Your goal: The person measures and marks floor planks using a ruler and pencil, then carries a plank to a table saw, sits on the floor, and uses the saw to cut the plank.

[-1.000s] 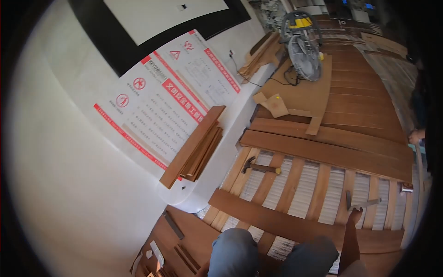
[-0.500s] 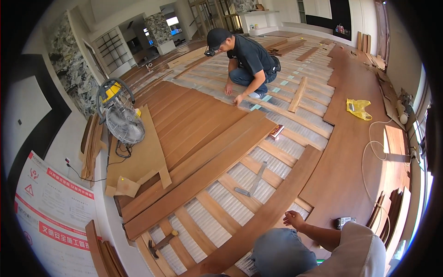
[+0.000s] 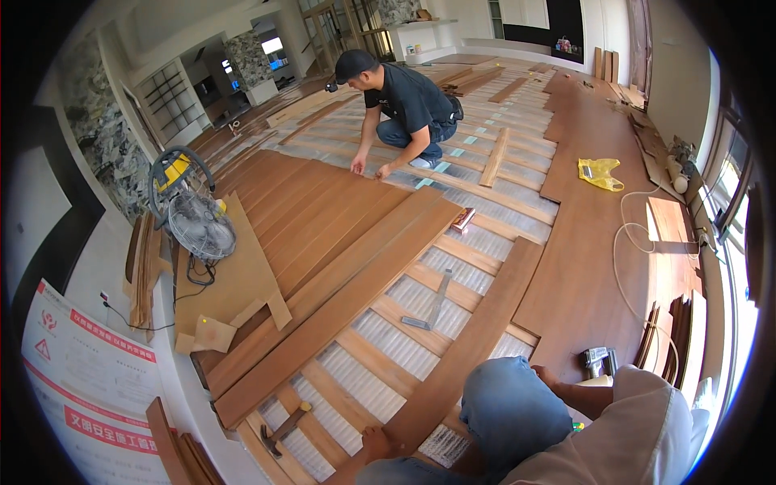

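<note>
A long brown floorboard (image 3: 477, 339) lies slantwise across the pale wooden battens in front of me. At its near left edge is my left hand (image 3: 377, 443), the fingers curled against the board. My right hand (image 3: 546, 375) is mostly hidden behind my bent knee, so its fingers hardly show. A nail gun (image 3: 598, 363) lies on the finished flooring to the right of it. A hammer (image 3: 284, 428) with a wooden handle rests over the battens, left of my left hand. Farther out, a metal square (image 3: 430, 305) lies across the battens.
A co-worker (image 3: 408, 113) crouches at the far edge of the laid boards (image 3: 323, 202), both hands low. A fan (image 3: 202, 226) and yellow vacuum (image 3: 179, 170) stand left. A yellow bag (image 3: 600, 173) and a hose (image 3: 618, 275) lie right. A small red box (image 3: 463, 219) sits mid-floor.
My left hand has come into view at the floorboard's near edge. My right hand has drawn back behind my knee. The whole view has shifted, bringing the nail gun into fuller sight.
</note>
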Demonstrator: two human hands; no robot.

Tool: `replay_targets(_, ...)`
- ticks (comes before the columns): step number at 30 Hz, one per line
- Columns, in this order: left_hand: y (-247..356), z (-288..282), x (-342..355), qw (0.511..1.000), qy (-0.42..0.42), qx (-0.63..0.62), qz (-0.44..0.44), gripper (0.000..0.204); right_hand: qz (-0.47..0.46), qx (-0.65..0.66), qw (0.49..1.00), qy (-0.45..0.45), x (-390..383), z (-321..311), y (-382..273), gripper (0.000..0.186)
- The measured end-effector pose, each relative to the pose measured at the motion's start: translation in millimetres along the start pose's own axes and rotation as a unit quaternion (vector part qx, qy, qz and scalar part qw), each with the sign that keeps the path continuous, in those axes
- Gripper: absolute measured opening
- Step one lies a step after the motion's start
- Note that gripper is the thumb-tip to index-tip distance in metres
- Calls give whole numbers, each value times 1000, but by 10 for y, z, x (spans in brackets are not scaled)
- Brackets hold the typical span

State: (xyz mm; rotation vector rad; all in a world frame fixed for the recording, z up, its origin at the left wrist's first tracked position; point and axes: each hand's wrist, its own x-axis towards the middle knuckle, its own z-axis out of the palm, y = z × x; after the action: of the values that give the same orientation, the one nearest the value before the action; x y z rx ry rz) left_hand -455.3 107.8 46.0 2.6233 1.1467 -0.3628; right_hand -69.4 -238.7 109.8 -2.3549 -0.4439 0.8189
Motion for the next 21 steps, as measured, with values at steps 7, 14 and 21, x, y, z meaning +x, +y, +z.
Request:
replay_targets(7, -52, 190, -17, 997, 70, -19, 1, 85, -177, 87, 980, -17, 658, 368, -18, 34)
replay_targets(14, 337, -405, -268, 997, 65, -1, -42, 83, 48, 289, 953, -83, 830, 532, -337, 34)
replay_targets(21, -283, -131, -184, 971, -59, -227, 45, 73, 127, 331, 935, -32, 1060, 977, -607, 31)
